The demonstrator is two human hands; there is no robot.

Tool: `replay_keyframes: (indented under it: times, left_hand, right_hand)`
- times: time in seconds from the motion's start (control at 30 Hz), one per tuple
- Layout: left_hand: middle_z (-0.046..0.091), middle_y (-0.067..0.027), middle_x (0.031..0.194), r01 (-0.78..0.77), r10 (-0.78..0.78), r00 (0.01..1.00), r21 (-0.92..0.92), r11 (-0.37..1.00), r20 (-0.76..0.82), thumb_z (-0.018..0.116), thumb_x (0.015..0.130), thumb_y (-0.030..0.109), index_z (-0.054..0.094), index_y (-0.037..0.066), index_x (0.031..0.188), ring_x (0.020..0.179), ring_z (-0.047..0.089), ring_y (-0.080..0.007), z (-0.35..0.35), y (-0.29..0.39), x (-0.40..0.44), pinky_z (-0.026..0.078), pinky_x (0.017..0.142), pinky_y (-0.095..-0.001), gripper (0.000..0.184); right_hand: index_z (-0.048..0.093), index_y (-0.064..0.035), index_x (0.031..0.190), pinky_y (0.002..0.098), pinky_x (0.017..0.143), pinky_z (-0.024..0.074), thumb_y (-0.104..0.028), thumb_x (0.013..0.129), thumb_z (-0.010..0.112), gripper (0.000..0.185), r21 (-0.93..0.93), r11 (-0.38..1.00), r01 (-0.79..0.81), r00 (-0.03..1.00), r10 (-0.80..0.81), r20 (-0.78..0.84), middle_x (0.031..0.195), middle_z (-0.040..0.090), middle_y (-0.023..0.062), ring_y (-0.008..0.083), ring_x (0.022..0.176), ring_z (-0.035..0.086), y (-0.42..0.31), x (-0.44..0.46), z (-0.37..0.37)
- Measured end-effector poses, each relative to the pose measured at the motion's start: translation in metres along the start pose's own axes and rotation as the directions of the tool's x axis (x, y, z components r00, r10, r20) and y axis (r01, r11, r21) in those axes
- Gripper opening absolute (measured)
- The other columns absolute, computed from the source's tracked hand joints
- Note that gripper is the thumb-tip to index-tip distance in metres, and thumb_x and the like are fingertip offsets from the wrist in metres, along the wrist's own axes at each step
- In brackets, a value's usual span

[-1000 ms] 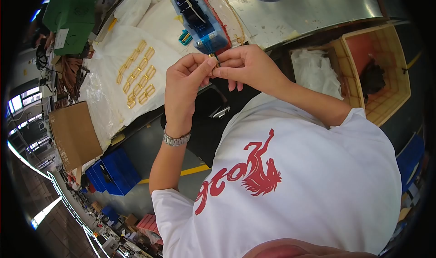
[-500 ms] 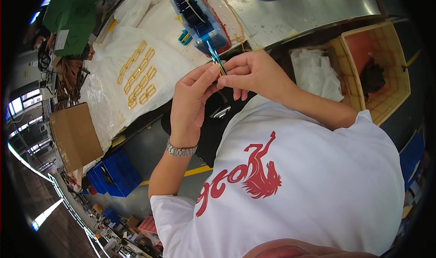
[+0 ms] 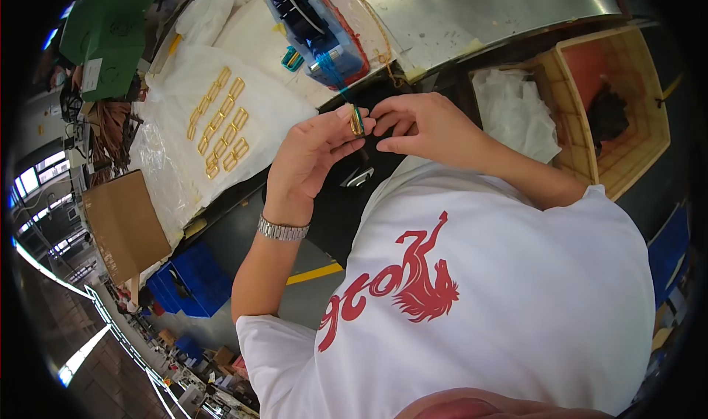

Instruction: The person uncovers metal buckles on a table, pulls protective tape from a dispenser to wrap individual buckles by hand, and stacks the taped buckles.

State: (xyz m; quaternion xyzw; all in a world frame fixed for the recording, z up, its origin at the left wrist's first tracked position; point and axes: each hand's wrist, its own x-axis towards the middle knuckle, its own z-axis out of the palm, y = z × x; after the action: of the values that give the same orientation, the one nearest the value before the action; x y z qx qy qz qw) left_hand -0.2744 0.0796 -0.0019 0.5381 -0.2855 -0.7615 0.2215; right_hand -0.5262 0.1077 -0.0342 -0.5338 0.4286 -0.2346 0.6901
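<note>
My left hand (image 3: 313, 146), with a metal watch on its wrist, pinches a gold rectangular metal frame (image 3: 358, 122) between thumb and fingers. Blue-green film shows along this frame. From the tape dispenser (image 3: 313, 28), a strip of blue tape (image 3: 332, 71) runs down toward the held frame; whether it is still joined there I cannot make out. Just to the right, my right hand (image 3: 424, 124) is apart from the frame, its thumb and forefinger spread and nothing visible between them. Several similar gold frames (image 3: 215, 124) lie in rows on a white plastic sheet (image 3: 273, 98).
A small gold piece with blue-green film (image 3: 292, 59) lies beside the dispenser. On the right stand a wooden box (image 3: 641, 153) and a heap of white plastic (image 3: 512, 113). A cardboard box (image 3: 129, 223) is at the table's left end, with blue crates (image 3: 192, 279) below.
My right hand has let go of the blue tape and frame and moved slightly away to the right. My left hand still holds the frame, now lower, and the tape looks slacker.
</note>
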Motion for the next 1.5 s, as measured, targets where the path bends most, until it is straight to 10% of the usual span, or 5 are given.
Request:
replay_keyframes:
  times: [0.43,0.73,0.93,1.17,1.5]
  left_hand:
    - [0.082,-0.0104,0.115,0.157,-0.155,0.987,-0.048,0.986,0.048,0.072,0.107,0.034,0.074,0.002,0.128,0.106,0.078,-0.0197,-0.008,0.027,0.017,0.058,0.104,-0.0394,0.038]
    - [0.082,-0.0051,0.114,0.243,-0.239,0.969,-0.063,0.968,0.07,0.075,0.106,0.034,0.074,0.007,0.124,0.104,0.078,-0.0191,-0.012,0.032,0.028,0.058,0.105,-0.0452,0.032]
    - [0.08,-0.0128,0.095,-0.134,0.134,0.991,0.086,0.987,0.013,0.068,0.111,0.037,0.077,-0.003,0.107,0.088,0.079,-0.0216,-0.006,-0.001,0.016,0.067,0.084,-0.0347,0.041]
    - [0.08,-0.0114,0.104,-0.694,0.873,0.487,0.594,0.408,-0.03,0.074,0.101,0.001,0.075,-0.004,0.125,0.089,0.078,-0.015,0.03,-0.035,-0.017,0.063,0.082,-0.0276,0.024]
    - [0.079,-0.0137,0.095,-0.681,0.985,0.171,0.722,0.122,-0.006,0.078,0.093,0.0,0.079,0.001,0.108,0.079,0.076,-0.0291,0.038,-0.048,0.012,0.059,0.07,-0.0351,0.015]
  right_hand:
    - [0.067,0.0097,0.129,0.0302,0.08,0.0581,-0.02,0.093,0.086,0.051,-0.03,0.873,0.487,0.832,-0.474,-0.287,0.097,0.076,0.0105,0.0136,0.083,0.069,0.007,0.04,0.017]
    - [0.07,0.0079,0.123,0.0301,0.081,0.0606,-0.015,0.091,0.085,0.042,-0.087,0.913,0.399,0.872,-0.408,-0.272,0.097,0.078,0.0107,0.013,0.084,0.072,-0.009,0.04,0.017]
    - [0.07,0.0079,0.13,0.0268,0.089,0.06,-0.007,0.096,0.081,0.039,-0.003,0.942,0.336,0.91,-0.326,-0.258,0.112,0.082,0.0128,0.013,0.098,0.077,-0.014,0.043,0.014]
    - [0.069,0.0084,0.131,0.0234,0.091,0.0586,-0.006,0.103,0.076,0.033,0.241,0.928,0.284,0.949,-0.236,-0.208,0.115,0.081,0.0131,0.0129,0.101,0.077,-0.015,0.041,0.016]
    - [0.071,0.0076,0.127,0.0251,0.085,0.0607,-0.012,0.104,0.075,0.03,0.304,0.921,0.244,0.96,-0.184,-0.213,0.108,0.081,0.0112,0.0113,0.092,0.076,-0.017,0.037,0.014]
